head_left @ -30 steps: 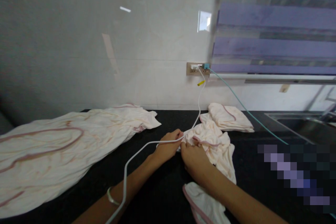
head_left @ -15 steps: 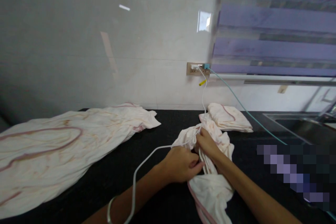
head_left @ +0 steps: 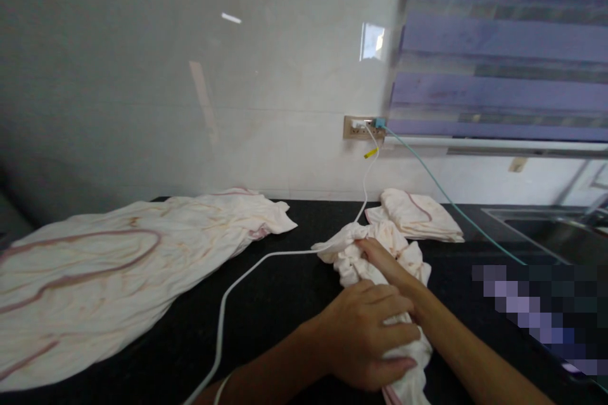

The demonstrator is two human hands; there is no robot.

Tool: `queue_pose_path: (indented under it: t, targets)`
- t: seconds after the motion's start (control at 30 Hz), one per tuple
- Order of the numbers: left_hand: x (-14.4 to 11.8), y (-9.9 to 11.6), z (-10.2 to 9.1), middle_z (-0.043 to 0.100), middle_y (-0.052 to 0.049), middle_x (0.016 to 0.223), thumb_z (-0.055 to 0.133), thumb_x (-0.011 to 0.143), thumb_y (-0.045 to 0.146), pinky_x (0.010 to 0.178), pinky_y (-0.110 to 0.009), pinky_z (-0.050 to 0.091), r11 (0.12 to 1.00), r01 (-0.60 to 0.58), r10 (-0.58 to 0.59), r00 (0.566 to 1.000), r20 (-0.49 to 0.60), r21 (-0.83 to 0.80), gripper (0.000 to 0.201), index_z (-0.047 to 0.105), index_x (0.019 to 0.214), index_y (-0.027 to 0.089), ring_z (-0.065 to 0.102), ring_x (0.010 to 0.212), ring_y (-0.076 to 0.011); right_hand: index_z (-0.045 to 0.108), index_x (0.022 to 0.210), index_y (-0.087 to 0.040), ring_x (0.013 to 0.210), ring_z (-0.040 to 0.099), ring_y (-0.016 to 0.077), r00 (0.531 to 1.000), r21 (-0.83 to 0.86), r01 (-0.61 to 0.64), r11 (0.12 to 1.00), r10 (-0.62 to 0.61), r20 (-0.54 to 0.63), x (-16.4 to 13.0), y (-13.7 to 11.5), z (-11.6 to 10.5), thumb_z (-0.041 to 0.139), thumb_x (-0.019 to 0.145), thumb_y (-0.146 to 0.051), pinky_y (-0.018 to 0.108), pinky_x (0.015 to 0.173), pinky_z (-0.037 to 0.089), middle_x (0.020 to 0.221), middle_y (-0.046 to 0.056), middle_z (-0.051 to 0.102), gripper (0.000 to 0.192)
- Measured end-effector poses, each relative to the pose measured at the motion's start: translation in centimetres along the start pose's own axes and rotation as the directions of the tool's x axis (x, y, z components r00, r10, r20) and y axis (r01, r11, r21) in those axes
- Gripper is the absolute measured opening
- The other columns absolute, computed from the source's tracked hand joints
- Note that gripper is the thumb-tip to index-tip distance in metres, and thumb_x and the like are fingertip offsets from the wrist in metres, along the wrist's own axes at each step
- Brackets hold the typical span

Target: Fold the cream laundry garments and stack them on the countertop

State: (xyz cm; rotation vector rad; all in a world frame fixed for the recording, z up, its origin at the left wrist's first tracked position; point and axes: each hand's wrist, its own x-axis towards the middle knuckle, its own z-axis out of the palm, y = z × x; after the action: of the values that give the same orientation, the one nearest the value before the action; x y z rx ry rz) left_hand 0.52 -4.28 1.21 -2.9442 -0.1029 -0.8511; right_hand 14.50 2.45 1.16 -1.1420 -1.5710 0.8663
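Cream cloth (head_left: 349,248), soft, pink-edged, bunched in wrinkles at 5 o'clock on smooth black counter (head_left: 270,304). Left hand (head_left: 368,332) open, fingers spread over lower folds; right hand (head_left: 384,261) on upper folds, grip indeterminable. Versus previous frame: left hand shifted toward 4 o'clock.

We list: near bunched cloth (head_left: 349,269), matt, rumpled; left spread cloth (head_left: 118,285), matt, wrinkled; far wall (head_left: 285,76), glossy, smooth; white cord (head_left: 285,252), smooth, plastic-looking; right sink (head_left: 498,216), metal.
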Motion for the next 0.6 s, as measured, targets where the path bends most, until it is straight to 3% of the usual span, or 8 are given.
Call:
queue_pose_path:
  t: [0.13, 0.3, 0.43, 0.6]
  targets:
    - [0.6, 1.3, 0.3, 0.067, -0.004, 0.133, 0.038, 0.107, 0.042, 0.095, -0.033, 0.048, 0.984, -0.176, 0.177, 0.979, 0.099, -0.011, 0.038, 0.063, 0.124, 0.019, 0.058, 0.125, -0.0201, 0.07, 0.087, -0.018, 0.081, 0.06, 0.0208, 0.968, 0.312, -0.252, 0.916, 0.238, 0.081, -1.0, -0.8, -0.1, 0.061, 0.081, -0.048, 0.033, 0.084, 0.048, 0.079, 0.001, 0.07, 0.032]
    - [1.0, 2.0, 0.7, 0.056, -0.006, 0.149, 0.033, 0.109, 0.037, 0.116, -0.029, 0.036, 0.981, -0.167, 0.185, 0.961, 0.206, -0.102, 0.043, 0.055, 0.138, 0.014, 0.046, 0.14, -0.0173, 0.07, 0.092, -0.018, 0.089, 0.063, 0.0227, 0.971, 0.405, -0.241, 0.882, 0.224, 0.089, -1.5, -0.7, -0.1, 0.066, 0.078, -0.044, 0.034, 0.089, 0.047, 0.085, 0.002, 0.073, 0.029]
    - [0.5, 1.4, 1.0, 0.061, -0.007, 0.141, 0.041, 0.106, 0.044, 0.11, -0.036, 0.042, 0.992, -0.02, 0.052, 0.961, 0.27, -0.121, 0.043, 0.055, 0.137, 0.018, 0.055, 0.13, -0.0233, 0.069, 0.102, -0.019, 0.102, 0.067, 0.0256, 0.95, 0.567, -0.285, 0.773, 0.306, 0.062, -1.8, -1.9, -0.2, 0.07, 0.074, -0.049, 0.038, 0.096, 0.049, 0.095, 0.003, 0.076, 0.041]
    - [-0.8, 0.1, 1.8, 0.067, -0.011, 0.125, 0.04, 0.104, 0.043, 0.095, -0.043, 0.052, 0.951, 0.305, -0.307, 0.909, 0.283, 0.052, 0.039, 0.06, 0.126, 0.019, 0.062, 0.115, -0.0292, 0.07, 0.104, -0.019, 0.103, 0.071, 0.0262, 0.935, 0.689, -0.299, 0.66, 0.348, 0.072, -2.1, -2.7, 0.2, 0.069, 0.077, -0.047, 0.038, 0.097, 0.053, 0.095, 0.005, 0.078, 0.039]
